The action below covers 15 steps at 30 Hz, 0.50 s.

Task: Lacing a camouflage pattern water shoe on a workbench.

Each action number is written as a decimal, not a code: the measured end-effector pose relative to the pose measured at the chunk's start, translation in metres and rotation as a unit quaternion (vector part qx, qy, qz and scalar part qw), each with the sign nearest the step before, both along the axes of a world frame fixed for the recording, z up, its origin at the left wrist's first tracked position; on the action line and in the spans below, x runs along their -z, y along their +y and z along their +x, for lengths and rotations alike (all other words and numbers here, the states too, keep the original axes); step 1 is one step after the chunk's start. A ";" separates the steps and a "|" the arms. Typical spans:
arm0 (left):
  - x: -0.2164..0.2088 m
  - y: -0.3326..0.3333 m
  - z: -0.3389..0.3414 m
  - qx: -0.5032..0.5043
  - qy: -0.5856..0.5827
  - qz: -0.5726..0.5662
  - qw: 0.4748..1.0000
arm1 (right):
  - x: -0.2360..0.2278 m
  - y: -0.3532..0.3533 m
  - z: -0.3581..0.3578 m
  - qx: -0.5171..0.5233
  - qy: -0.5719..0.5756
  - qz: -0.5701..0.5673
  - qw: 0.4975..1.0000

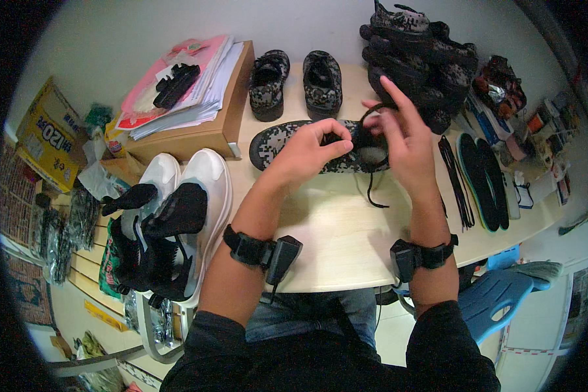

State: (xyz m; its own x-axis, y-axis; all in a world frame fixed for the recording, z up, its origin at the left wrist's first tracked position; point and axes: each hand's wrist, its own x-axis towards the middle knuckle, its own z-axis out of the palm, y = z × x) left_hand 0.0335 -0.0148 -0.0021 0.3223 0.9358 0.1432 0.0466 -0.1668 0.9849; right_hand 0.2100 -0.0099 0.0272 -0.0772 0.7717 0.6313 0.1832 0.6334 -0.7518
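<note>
A grey and black pixel-camouflage shoe (268, 145) lies sideways across the table, toe to the left. Over it, my left hand (310, 150) has thumb and forefinger pinched together beside the lacing; what sits between the tips is too small to make out. A black shoelace (371, 189) loops up from the shoe to my right hand (405, 140), and one end trails toward me on the tabletop. That hand holds the loop with its bent fingers, smeared by motion, while the forefinger points up. Part of the shoe is hidden behind both hands.
Two camouflage shoes (322, 85) stand at the back, beside a shoe pile (424, 65). White sneakers (206, 173) and a cardboard box (235, 98) with papers are on the left. Loose black laces (457, 183) and insoles (483, 183) lie right. A blue chair (496, 297) is below.
</note>
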 end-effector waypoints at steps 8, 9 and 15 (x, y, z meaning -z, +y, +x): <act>0.011 0.007 -0.002 0.049 -0.104 -0.029 0.993 | 0.009 0.003 -0.004 -0.007 -0.274 0.183 0.944; 0.011 0.008 -0.002 0.049 -0.099 -0.024 0.994 | 0.009 0.004 -0.004 0.001 -0.260 0.199 0.945; 0.002 0.001 0.001 0.032 -0.062 -0.034 0.997 | 0.012 0.011 0.003 0.036 -0.277 0.246 0.928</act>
State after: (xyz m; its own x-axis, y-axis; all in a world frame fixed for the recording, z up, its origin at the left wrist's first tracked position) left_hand 0.0340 -0.0140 -0.0039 0.3657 0.9226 0.1229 -0.0842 -0.0987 0.9916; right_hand 0.2131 0.0016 0.0155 -0.4550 0.4158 0.7875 0.5110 0.8461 -0.1515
